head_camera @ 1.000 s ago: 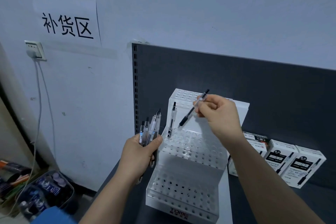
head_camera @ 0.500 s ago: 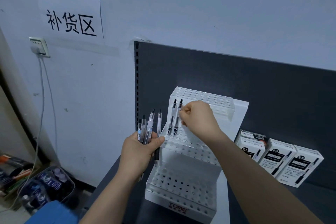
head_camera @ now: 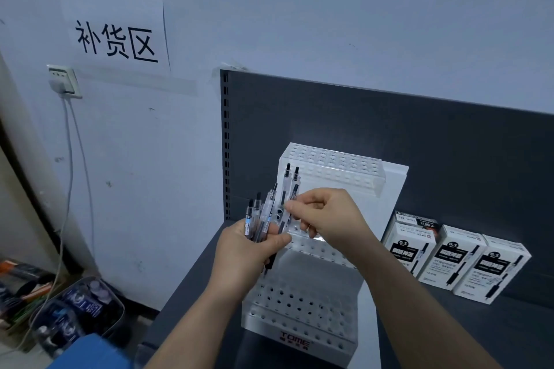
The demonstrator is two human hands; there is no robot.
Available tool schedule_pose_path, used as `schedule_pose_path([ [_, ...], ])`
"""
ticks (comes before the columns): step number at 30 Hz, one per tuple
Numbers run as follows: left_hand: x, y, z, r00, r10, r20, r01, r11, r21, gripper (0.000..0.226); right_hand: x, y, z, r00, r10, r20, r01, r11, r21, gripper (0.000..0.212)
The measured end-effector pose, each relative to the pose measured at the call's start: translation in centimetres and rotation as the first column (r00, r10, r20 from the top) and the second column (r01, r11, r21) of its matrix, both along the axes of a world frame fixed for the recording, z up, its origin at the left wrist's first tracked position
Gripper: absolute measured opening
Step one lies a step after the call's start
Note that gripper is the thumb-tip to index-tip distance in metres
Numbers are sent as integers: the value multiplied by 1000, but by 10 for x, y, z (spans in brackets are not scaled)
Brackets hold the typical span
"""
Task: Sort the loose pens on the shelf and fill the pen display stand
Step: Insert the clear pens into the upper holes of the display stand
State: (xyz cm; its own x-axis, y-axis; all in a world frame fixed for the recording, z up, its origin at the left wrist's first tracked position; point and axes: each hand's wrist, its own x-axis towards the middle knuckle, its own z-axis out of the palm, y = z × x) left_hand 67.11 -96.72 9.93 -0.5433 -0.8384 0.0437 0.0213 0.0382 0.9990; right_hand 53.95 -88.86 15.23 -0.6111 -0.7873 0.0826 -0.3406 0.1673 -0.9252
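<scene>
A white tiered pen display stand [head_camera: 302, 305] full of holes stands on the dark shelf [head_camera: 183, 287]. Two clear pens with black caps [head_camera: 291, 180] stand upright in its middle tier at the left. My left hand [head_camera: 245, 252] grips a bunch of several clear pens [head_camera: 260, 219], held upright in front of the stand's left side. My right hand [head_camera: 326, 216] is beside it, with thumb and forefinger pinched on one pen of that bunch [head_camera: 288, 207], near its upper part.
Three white pen boxes [head_camera: 449, 260] lie on the shelf to the right of the stand. A dark back panel [head_camera: 389, 135] rises behind. On the floor at lower left are a basket of bottles [head_camera: 75, 311] and a hanging charger cable [head_camera: 67, 189].
My right hand let go of the second pen, which now stands in the middle tier, and moved down and left to the bunch in my left hand, pinching a pen there.
</scene>
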Motion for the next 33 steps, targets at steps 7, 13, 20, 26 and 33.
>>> schedule_pose_path([
  [7, -1, 2, -1, 1000, 10, 15, -10, 1000, -13, 26, -21, 17, 12, 991, -120, 62, 128, 981, -145, 11],
  [13, -6, -4, -3, 998, 53, 38, -54, 998, 18, 31, -31, 12, 23, 941, -316, -124, 261, 906, -334, 14],
  [20, -3, -6, -3, 1000, 0, 22, 1, 999, -47, 31, -34, -14, 8, 846, -192, -497, 190, 980, -54, 29],
  [26, -4, -12, -4, 1000, 13, 10, -12, 1000, -25, 35, -35, -25, 4, 829, -129, -544, 205, 976, 81, 31],
  [33, -6, -12, -4, 999, 29, 21, -28, 998, -49, 33, -34, -26, 6, 850, -113, -514, 218, 965, 148, 29],
])
